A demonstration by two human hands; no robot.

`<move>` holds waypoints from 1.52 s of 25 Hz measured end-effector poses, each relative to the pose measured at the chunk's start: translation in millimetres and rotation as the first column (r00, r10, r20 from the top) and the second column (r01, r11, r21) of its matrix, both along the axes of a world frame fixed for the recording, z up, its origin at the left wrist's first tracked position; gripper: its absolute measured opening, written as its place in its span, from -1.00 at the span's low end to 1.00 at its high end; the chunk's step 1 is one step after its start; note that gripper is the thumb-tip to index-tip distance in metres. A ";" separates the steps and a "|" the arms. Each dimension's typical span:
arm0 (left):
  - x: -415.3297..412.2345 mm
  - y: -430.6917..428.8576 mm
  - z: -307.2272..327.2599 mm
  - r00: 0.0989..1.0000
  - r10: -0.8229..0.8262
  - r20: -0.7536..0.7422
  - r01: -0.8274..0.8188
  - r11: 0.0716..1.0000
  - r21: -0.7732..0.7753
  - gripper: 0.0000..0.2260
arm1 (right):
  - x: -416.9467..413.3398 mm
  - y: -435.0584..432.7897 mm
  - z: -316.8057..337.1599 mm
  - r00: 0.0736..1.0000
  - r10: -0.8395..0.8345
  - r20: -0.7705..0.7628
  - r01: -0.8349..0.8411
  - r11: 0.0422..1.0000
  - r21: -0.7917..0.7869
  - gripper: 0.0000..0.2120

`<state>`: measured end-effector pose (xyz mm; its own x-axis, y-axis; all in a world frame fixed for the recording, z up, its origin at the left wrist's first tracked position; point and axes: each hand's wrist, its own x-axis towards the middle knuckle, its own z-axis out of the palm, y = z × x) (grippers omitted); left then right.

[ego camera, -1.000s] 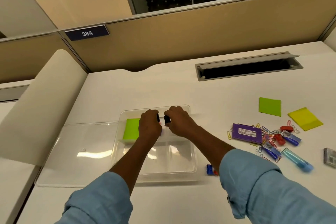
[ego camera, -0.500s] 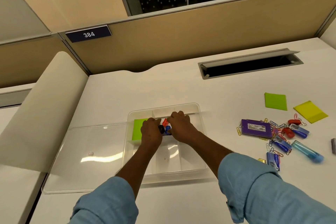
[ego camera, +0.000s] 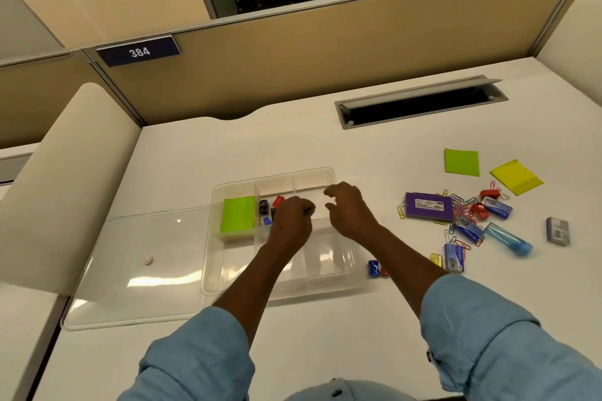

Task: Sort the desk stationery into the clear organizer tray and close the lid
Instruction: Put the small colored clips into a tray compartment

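The clear organizer tray (ego camera: pixel 329 172) sits mid-desk, its clear lid (ego camera: pixel 136 270) lying flat against its left side. A green sticky pad (ego camera: pixel 237 215) fills the tray's left compartment. Black (ego camera: pixel 264 206), red (ego camera: pixel 278 201) and blue (ego camera: pixel 267 221) binder clips lie loose in the adjoining compartment. My left hand (ego camera: pixel 291 225) hovers just right of those clips, fingers loosely curled, nothing visible in it. My right hand (ego camera: pixel 348 212) hangs over the tray's right half with fingers spread and empty.
To the right lie a purple box (ego camera: pixel 429 206), scattered paper clips (ego camera: pixel 456 239), blue cases (ego camera: pixel 508 238), a green pad (ego camera: pixel 462 162), a yellow pad (ego camera: pixel 516 176) and a grey box (ego camera: pixel 557 230). A blue clip (ego camera: pixel 373 268) lies by the tray's right corner. A cable slot (ego camera: pixel 420 104) is behind.
Both hands held small binder clips over the tray a second ago. The clips now lie in the compartment, and both hands have let go and drifted slightly right.
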<state>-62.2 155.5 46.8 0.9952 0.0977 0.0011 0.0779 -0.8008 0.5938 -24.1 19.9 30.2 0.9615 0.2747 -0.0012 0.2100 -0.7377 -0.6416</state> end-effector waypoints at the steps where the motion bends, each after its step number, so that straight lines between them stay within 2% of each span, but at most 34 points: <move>1: -3.8 -12.8 1.7 0.997 -0.075 -0.024 0.075 0.997 -0.008 -0.83 | -2.2 -12.7 1.7 0.999 -0.043 -0.029 0.044 0.998 0.038 -0.71; 4: -13.2 -51.5 1.3 0.952 -0.272 -0.142 0.270 0.962 -0.037 -0.80 | -16.3 -56.7 0.4 0.975 -0.169 -0.145 0.184 0.978 0.098 -0.71; 7: -18.7 -83.8 -2.0 0.858 -0.407 -0.314 0.439 0.898 0.037 -0.59 | -34.1 -98.8 -8.1 0.955 -0.210 -0.210 0.219 0.975 0.022 -0.70; 10: -22.0 -107.0 -5.8 0.791 -0.438 -0.428 0.543 0.824 0.162 -0.46 | -48.2 -127.2 -14.4 0.938 -0.193 -0.288 0.162 0.979 -0.126 -0.68; 15: -31.8 -130.0 -10.6 0.750 -0.405 -0.523 0.596 0.757 0.269 -0.43 | -66.1 -139.2 -17.2 0.943 -0.073 -0.324 -0.020 0.962 -0.274 -0.49; 19: -41.9 -138.1 -10.1 0.804 -0.342 -0.487 0.512 0.815 0.272 -0.69 | -78.4 -127.6 -26.3 0.970 0.034 -0.241 -0.126 0.918 -0.377 -0.36; 22: -45.7 -142.9 -7.1 0.821 -0.312 -0.477 0.465 0.851 0.244 -0.81 | -85.7 -117.8 -36.1 0.984 0.072 -0.166 -0.133 0.910 -0.393 -0.55; 26: -46.2 -146.9 -5.3 0.825 -0.290 -0.485 0.458 0.847 0.272 -0.81 | -86.0 -115.3 -37.3 0.988 0.029 -0.151 -0.076 0.946 -0.316 -0.79; 29: -45.0 -148.8 -2.6 0.851 -0.288 -0.438 0.423 0.871 0.251 -0.85 | -75.9 -118.1 -25.9 0.991 -0.006 -0.134 -0.036 0.951 -0.306 -0.82; 31: -39.7 -142.5 0.6 0.886 -0.250 -0.391 0.361 0.901 0.241 -0.96 | -67.3 -117.0 -14.3 0.991 -0.043 -0.123 0.007 0.960 -0.281 -0.77; 32: -35.5 -137.7 3.4 0.912 -0.212 -0.352 0.301 0.928 0.221 -0.90 | -63.4 -115.5 -8.3 0.990 -0.075 -0.123 0.042 0.967 -0.253 -0.73; 34: -26.5 -122.6 11.0 0.957 -0.131 -0.259 0.172 0.975 0.142 -0.93 | -56.9 -107.2 1.7 0.989 -0.102 -0.105 0.083 0.981 -0.174 -0.70; 36: -17.1 -100.8 18.7 0.985 -0.024 -0.174 0.039 0.996 0.080 -0.74 | -52.6 -91.2 11.3 0.990 -0.096 -0.105 0.086 0.992 -0.098 -0.64; 38: -9.6 -75.9 25.7 0.991 0.057 -0.121 -0.055 0.998 0.024 -0.67 | -49.7 -70.7 19.2 0.987 -0.094 -0.131 0.090 0.995 -0.039 -0.56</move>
